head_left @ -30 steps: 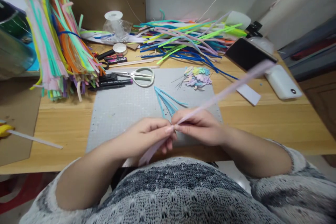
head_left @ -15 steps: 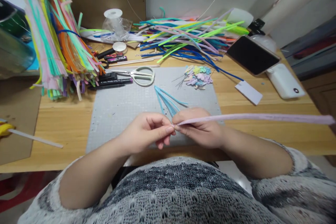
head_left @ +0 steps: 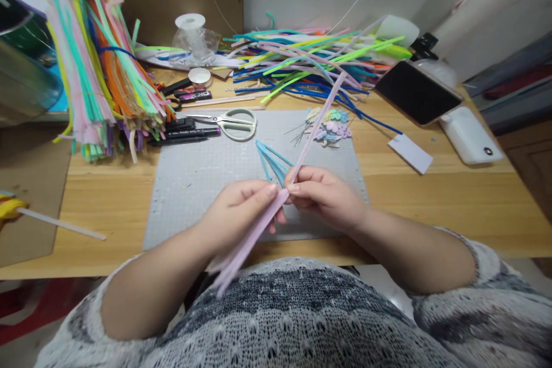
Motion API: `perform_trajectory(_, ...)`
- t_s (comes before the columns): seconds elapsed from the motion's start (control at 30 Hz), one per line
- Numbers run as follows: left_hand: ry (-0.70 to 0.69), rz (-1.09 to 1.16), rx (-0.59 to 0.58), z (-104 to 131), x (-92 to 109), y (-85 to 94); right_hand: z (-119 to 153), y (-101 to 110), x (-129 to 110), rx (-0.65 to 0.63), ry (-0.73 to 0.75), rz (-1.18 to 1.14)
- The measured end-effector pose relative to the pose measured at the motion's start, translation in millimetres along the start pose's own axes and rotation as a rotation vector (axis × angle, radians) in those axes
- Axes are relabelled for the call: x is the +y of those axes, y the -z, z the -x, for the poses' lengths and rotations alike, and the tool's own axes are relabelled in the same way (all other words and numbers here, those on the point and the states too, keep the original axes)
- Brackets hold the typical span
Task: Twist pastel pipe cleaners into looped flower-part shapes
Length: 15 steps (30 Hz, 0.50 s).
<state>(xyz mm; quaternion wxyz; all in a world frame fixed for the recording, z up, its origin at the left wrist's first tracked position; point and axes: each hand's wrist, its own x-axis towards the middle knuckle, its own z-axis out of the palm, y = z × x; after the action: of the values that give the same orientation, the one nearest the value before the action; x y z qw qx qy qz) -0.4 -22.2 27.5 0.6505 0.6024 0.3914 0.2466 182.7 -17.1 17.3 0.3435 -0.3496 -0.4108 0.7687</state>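
Pink pipe cleaners (head_left: 254,233) slant down toward my sweater, and my left hand (head_left: 241,207) is closed on them near their upper end. My right hand (head_left: 323,192) pinches a single pink strand (head_left: 321,118) that rises up and to the right. The fingertips of both hands almost meet over the grey cutting mat (head_left: 185,190). Just beyond them lie blue pipe cleaners (head_left: 276,160), joined at a point at the far end; their near ends are hidden by my hands.
Scissors (head_left: 237,125) and black pens (head_left: 190,135) lie at the mat's far left. Pastel flower pieces (head_left: 334,126) rest at its far right. Bundled pipe cleaners (head_left: 90,92), a loose pile (head_left: 302,63), a phone (head_left: 417,92) and a white case (head_left: 470,135) surround it.
The pink bundle that stretched out to the right now hangs down to the left under my left hand. One strand now points up and away, held in my right hand.
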Motion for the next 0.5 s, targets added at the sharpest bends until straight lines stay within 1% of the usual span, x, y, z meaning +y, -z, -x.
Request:
perform_trajectory(0.03, 0.097, 0.176, -0.057, -1.7, 1.5, 1.8, -1.1, 1.5, -0.8, -0.007, -0.02, -0.038)
perform_trajectory(0.07, 0.166, 0.315, -0.104, -3.4, 2.3, 3.6, -2.1, 2.7, -1.7, -0.012, -0.036, -0.063)
perform_trajectory(0.1, 0.211, 0.412, -0.14, -5.1, 2.5, 5.2, -2.8, 3.6, -2.5, -0.015, -0.047, -0.078)
perform_trajectory(0.17, 0.261, 0.526, -0.177, -7.5, 1.3, 6.9, -3.5, 4.2, -4.0, -0.023, -0.051, -0.076)
perform_trajectory(0.3, 0.325, 0.624, -0.203, -8.1, -1.8, 5.2, -2.3, 4.0, -5.5, -0.009, 0.0, 0.019)
perform_trajectory(0.4, 0.34, 0.598, -0.209, -7.6, -2.0, 3.3, -0.9, 4.3, -6.9, 0.011, 0.036, 0.138)
perform_trajectory(0.5, 0.315, 0.57, -0.199, -7.7, -2.0, 1.4, -0.4, 3.8, -9.8, 0.014, 0.052, 0.233)
